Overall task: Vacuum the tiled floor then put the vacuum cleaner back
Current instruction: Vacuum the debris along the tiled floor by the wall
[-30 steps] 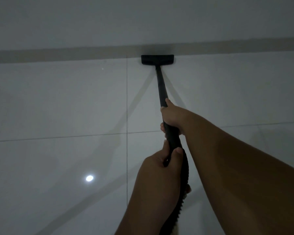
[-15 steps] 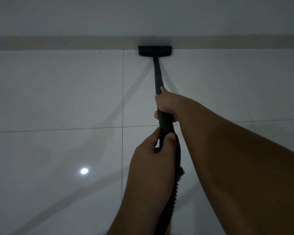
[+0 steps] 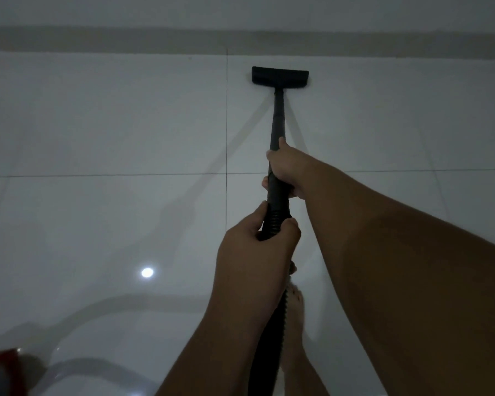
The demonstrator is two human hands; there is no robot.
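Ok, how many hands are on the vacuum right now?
2. The right hand grips the wand farther along; the left hand grips the ribbed hose just behind it.

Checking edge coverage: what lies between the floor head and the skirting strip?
In the head view, only bare tile separates the floor head from the skirting strip.

red object [image 3: 0, 359]: cut by corner, unidentifiable | hose [image 3: 269, 347]: runs off bottom edge | foot [image 3: 295, 335]: partly behind hose

Bare left forearm [image 3: 212, 338], bare right forearm [image 3: 397, 252], left hand [image 3: 255, 252], right hand [image 3: 287, 167], bare foot [image 3: 296, 338] just beside left forearm
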